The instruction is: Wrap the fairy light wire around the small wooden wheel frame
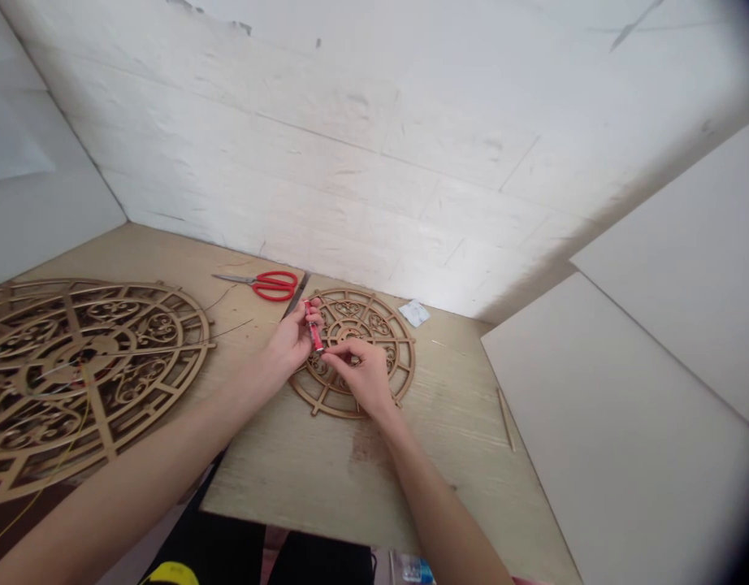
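A small round wooden fretwork disc (pixel 374 325) lies flat on a pale wooden board (pixel 326 471). My left hand (pixel 292 340) is closed round a small red tube (pixel 314 335), held upright over the disc's left edge. My right hand (pixel 365 375) rests on the middle of the disc, its fingers pinched together at the lower end of the tube. What the fingertips pinch is too small to make out.
A much larger wooden fretwork disc (pixel 75 366) with thin wires lies at the left. Red-handled scissors (pixel 270 284) lie behind the hands, near the white wall. A small white packet (pixel 414 313) sits right of the small disc. White panels (pixel 624 439) stand at the right.
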Demonstrator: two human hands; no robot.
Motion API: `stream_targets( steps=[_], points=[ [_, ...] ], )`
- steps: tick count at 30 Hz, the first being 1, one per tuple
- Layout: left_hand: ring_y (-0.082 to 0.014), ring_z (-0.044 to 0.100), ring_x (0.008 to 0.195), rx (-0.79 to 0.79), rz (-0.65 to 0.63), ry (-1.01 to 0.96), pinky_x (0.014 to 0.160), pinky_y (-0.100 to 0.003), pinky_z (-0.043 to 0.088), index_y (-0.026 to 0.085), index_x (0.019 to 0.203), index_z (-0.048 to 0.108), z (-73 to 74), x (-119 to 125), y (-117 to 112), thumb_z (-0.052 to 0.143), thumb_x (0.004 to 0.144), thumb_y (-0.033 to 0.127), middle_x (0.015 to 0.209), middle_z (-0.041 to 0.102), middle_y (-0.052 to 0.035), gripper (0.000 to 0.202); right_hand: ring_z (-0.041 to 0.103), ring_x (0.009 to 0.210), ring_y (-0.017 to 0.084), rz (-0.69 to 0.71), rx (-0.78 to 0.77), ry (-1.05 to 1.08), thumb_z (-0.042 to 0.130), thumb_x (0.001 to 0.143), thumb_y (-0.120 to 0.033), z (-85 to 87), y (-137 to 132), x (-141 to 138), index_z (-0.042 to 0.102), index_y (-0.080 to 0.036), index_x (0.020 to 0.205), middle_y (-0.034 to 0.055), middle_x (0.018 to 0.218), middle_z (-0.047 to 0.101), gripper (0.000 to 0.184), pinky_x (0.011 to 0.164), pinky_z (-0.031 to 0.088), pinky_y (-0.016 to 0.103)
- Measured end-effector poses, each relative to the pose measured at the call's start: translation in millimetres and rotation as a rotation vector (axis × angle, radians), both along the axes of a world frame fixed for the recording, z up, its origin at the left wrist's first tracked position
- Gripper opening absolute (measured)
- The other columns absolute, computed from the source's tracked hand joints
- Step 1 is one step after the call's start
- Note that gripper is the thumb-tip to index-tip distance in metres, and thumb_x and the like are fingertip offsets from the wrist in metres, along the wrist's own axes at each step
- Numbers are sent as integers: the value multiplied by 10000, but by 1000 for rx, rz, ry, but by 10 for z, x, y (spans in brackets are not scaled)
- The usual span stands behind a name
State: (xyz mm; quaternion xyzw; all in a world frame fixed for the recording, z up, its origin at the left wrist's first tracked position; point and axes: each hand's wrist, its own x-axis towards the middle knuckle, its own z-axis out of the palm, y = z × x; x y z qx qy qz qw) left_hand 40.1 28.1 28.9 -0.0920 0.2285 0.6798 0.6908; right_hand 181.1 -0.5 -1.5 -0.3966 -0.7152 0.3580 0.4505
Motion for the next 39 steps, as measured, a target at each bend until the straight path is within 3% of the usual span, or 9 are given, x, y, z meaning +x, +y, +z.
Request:
stream_targets(
  steps=[6,10,16,20,30,39],
  points=[
    [-38,498,536,29,1,-6,453,-85,441,122,806,543,-26,-3,0,398,983,98,781,586,-44,230,589,590,144,-25,4,-15,759,769,-242,18,-14,-5,754,-204,759,19,689,718,39,581,457,256],
    [-39,488,523,22,-20,6,456,-85,437,117,823,543,-40,2,-4,390,980,81,749,576,-39,222,631,622,159,-12,19,9,749,781,-242,14,-21,-20,757,-208,866,27,742,739,92,592,493,267],
    [-37,477,495,56,-31,79,441,-93,431,109,842,550,-55,21,-26,386,975,67,740,587,-41,216,714,812,193,88,74,-11,685,840,-218,0,-18,-16,747,-240,1036,45,942,773,206,746,564,310],
    [-39,485,502,45,-32,102,426,-95,421,121,829,551,-62,34,-31,393,970,58,750,592,-37,221,721,850,201,97,127,-28,686,849,-214,-26,-13,-8,765,-260,1009,42,964,778,184,810,565,336],
    [-30,447,478,57,-68,113,412,-90,409,119,800,557,-83,40,-45,379,979,80,743,572,-31,255,730,832,196,156,148,-1,706,841,-225,-81,32,16,776,-274,987,41,936,781,170,801,572,329],
    [-31,443,475,21,-65,124,427,-88,412,127,771,548,-69,50,-54,373,980,82,725,566,-27,276,727,780,192,122,202,-34,696,840,-221,-81,21,16,783,-244,935,50,891,782,130,749,568,309]
  ],
)
